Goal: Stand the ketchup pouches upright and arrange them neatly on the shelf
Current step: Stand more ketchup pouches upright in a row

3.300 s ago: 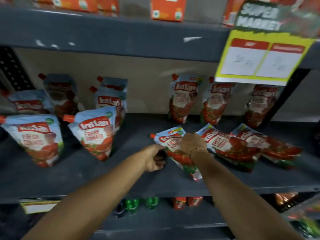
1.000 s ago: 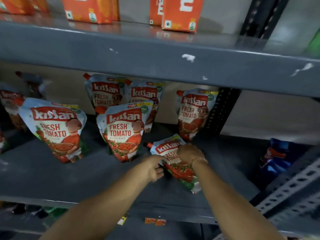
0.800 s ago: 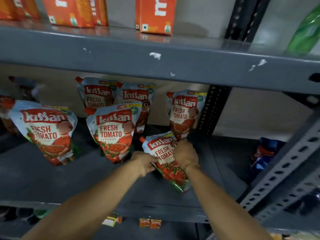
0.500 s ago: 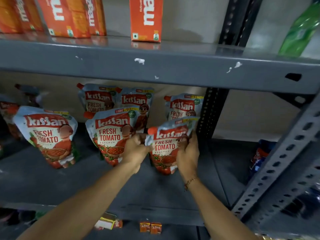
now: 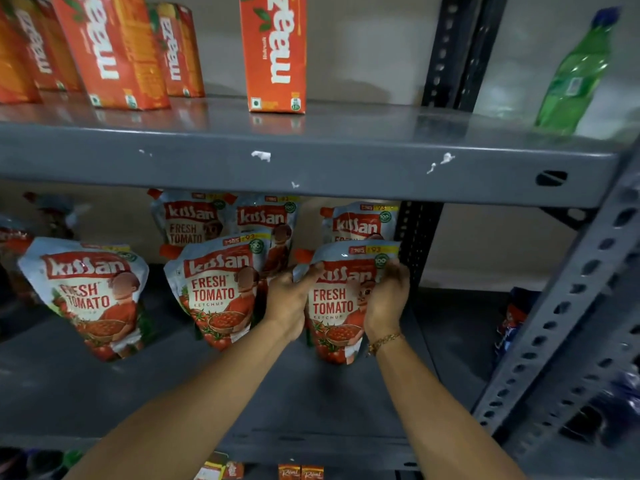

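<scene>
A red and white ketchup pouch [image 5: 334,303] stands upright at the right end of the front row on the grey shelf [image 5: 214,396]. My left hand [image 5: 289,299] grips its left edge near the spout, and my right hand [image 5: 388,299] grips its right edge. To its left stand two more upright pouches, one at the middle [image 5: 216,289] and one at the left [image 5: 91,296]. Behind them a back row of upright pouches [image 5: 188,220] leans at the wall, one [image 5: 360,221] directly behind the held pouch.
The upper shelf edge [image 5: 311,168] hangs just above the pouches, carrying orange juice cartons [image 5: 273,53] and a green bottle [image 5: 575,74]. A perforated grey upright [image 5: 561,327] slants at the right, a black post [image 5: 417,237] stands beside the held pouch. Small boxes [image 5: 301,472] sit below.
The pouch that lay flat under my hands has been lifted and stood upright at the right end of the front row. Both hands now hold its sides.
</scene>
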A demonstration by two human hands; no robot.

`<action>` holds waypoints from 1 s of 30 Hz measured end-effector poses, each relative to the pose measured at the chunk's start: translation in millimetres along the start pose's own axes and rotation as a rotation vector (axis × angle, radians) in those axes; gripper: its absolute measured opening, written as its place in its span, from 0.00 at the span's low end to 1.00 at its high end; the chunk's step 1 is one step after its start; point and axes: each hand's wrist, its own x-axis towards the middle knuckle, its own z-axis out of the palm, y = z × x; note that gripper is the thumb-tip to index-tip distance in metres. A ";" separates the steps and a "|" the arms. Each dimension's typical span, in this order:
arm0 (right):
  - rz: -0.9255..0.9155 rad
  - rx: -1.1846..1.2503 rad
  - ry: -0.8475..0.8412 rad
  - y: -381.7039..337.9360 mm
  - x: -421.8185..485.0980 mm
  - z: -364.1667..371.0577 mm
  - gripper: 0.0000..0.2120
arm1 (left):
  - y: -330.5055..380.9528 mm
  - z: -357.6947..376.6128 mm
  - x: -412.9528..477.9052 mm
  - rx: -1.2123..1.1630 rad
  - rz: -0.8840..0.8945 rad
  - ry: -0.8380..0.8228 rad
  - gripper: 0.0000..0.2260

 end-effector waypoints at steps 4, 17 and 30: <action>-0.057 -0.035 0.134 -10.3 0.7 -11.3 0.16 | -8.9 15.6 1.2 -0.015 -0.050 -0.101 0.11; 0.350 -0.329 0.625 44.0 -68.0 -23.5 0.17 | -24.3 -38.6 -26.6 0.254 0.108 0.410 0.11; 0.286 -0.197 -0.301 64.1 -64.0 136.1 0.15 | 40.6 -150.9 12.8 0.446 0.301 0.656 0.27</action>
